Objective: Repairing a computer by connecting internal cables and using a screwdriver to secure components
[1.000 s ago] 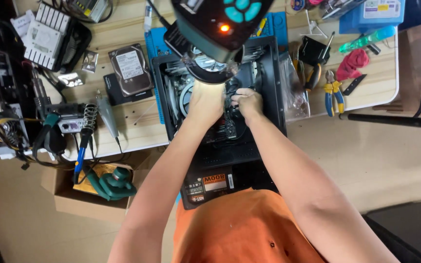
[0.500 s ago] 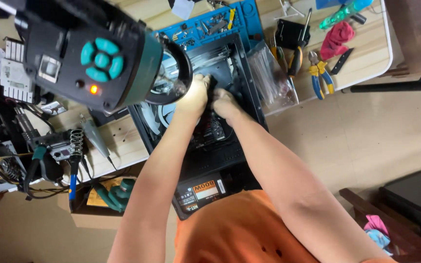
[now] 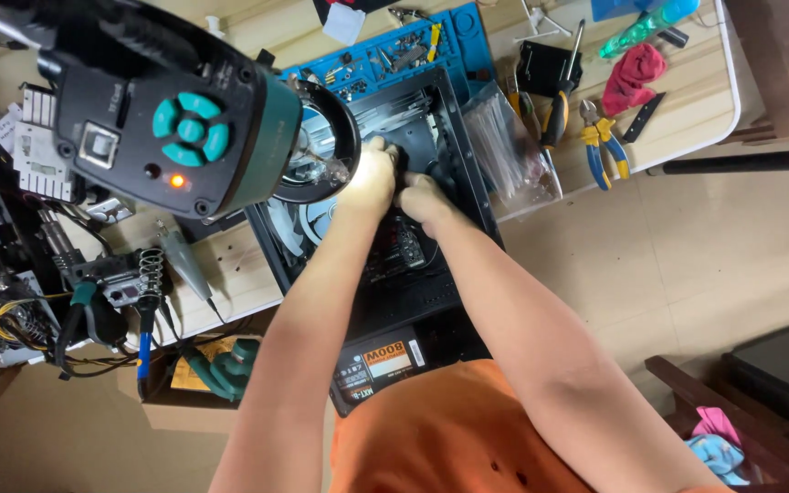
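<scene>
Two bare hands, the left hand (image 3: pixel 369 178) and right hand (image 3: pixel 422 194), reach side by side into one black, open computer case (image 3: pixel 449 137) lying on the wooden table (image 3: pixel 687 110); their fingers curl among dark parts, grip unclear; one lamp (image 3: pixel 184 137) hangs above

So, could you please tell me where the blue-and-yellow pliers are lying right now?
In the head view, the blue-and-yellow pliers lie on the wooden table to the right of the open computer case, between the yellow-handled screwdriver and the red cloth.
</scene>
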